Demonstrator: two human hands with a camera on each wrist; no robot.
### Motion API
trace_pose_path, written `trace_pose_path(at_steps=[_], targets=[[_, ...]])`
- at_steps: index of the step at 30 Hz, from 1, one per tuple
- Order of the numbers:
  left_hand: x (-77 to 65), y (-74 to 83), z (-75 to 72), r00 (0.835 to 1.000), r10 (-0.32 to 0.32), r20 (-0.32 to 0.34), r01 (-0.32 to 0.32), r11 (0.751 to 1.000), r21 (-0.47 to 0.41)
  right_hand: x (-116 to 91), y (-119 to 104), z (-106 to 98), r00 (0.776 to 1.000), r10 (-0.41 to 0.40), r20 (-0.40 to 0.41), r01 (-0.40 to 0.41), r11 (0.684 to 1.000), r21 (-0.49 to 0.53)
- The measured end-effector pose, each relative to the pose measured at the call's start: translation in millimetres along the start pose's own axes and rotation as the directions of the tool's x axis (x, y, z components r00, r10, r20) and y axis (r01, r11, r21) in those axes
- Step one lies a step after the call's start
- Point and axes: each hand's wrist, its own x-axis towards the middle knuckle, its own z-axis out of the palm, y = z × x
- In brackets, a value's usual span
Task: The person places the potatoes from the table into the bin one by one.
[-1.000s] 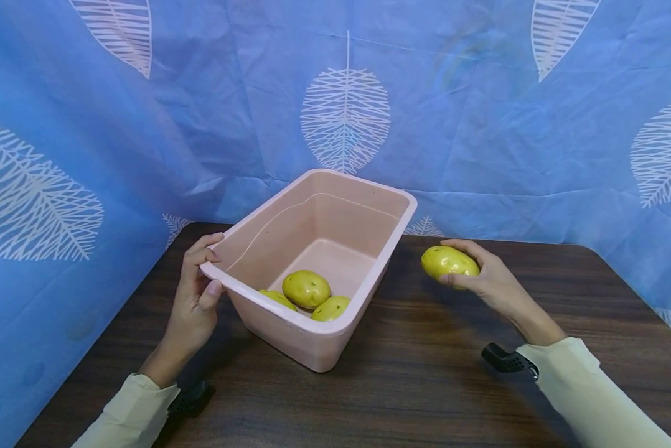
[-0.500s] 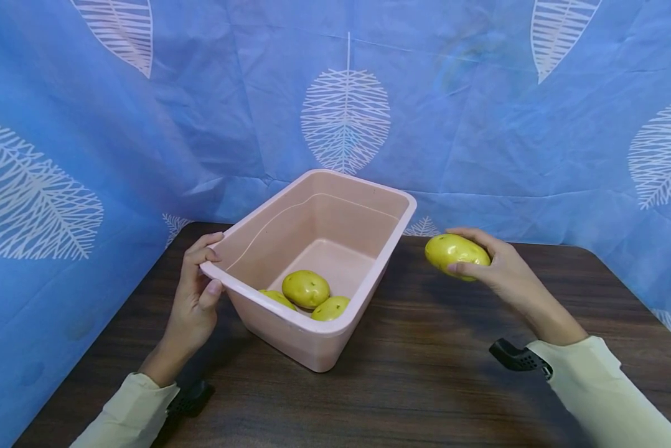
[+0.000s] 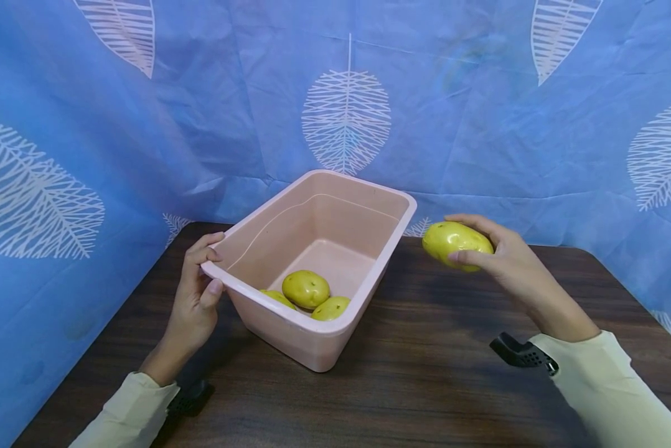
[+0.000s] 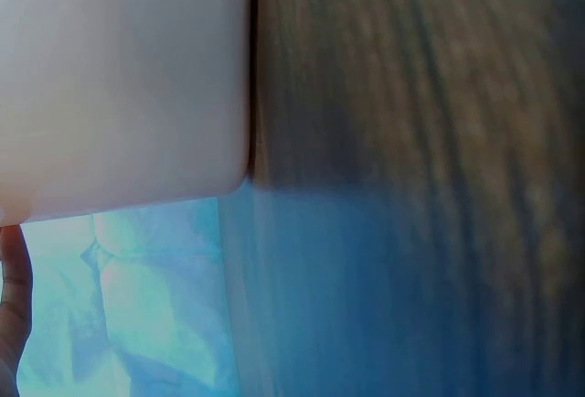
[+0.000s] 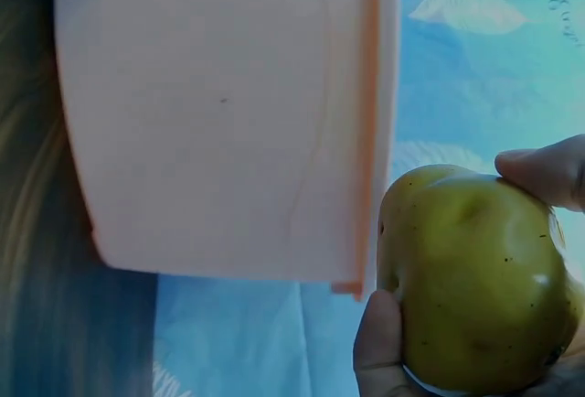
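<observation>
A pink plastic bin [image 3: 358, 317] stands on the dark wooden table, one corner facing me. My left hand [image 3: 192, 305] grips its near left rim, fingers over the edge and thumb on the outer wall. Inside, three glossy yellow potatoes [image 3: 305, 289] lie bunched at the near end, two of them partly hidden by the bin wall. Right of the bin, my right hand [image 3: 506, 261] holds another yellow potato [image 3: 453, 244] between thumb and fingers, above the table. In the right wrist view this potato [image 5: 475, 278] shows small dimples and dark specks, and overlaps the bin's rim.
The wooden table [image 3: 414, 386] reaches back to a blue cloth backdrop [image 3: 470, 124] with white leaf prints, which also hangs along the left. Black wrist devices [image 3: 520, 353] sit at both pale sleeves [image 3: 604, 379].
My right hand has lifted the potato higher and slightly to the right, then a touch back toward the bin. The left hand, the bin and the potatoes inside have stayed put.
</observation>
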Motion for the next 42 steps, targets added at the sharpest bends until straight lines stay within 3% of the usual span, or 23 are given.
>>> trace_pose_path(at_steps=[5,10,22,27,37,42], targets=[[0.1,-0.1,-0.2,1.000,0.000,0.001,0.000,1.000,-0.012,2,-14,1,1.000,-0.005,0.000,0.005,0.998,0.055],[-0.2,1.0,-0.4,1.000,-0.021,0.007,0.021,1.000,-0.001,4,-26,3,0.997,-0.071,0.007,0.070,0.993,0.094],[-0.9,2.9,0.2,0.999,-0.048,0.006,0.049,0.999,-0.001,9,-65,12,0.988,-0.133,0.076,0.127,0.989,0.079],[-1.4,2.4,0.6,0.998,-0.060,0.000,0.060,0.998,0.010,13,-81,19,0.988,-0.120,0.099,0.113,0.991,0.077],[0.2,3.9,0.4,0.999,-0.035,0.007,0.035,0.999,0.007,34,-106,29,0.972,-0.136,0.192,0.100,0.977,0.187],[-0.2,4.0,0.6,0.999,-0.038,0.004,0.038,0.999,-0.004,49,-115,37,0.954,-0.182,0.238,0.100,0.942,0.319]])
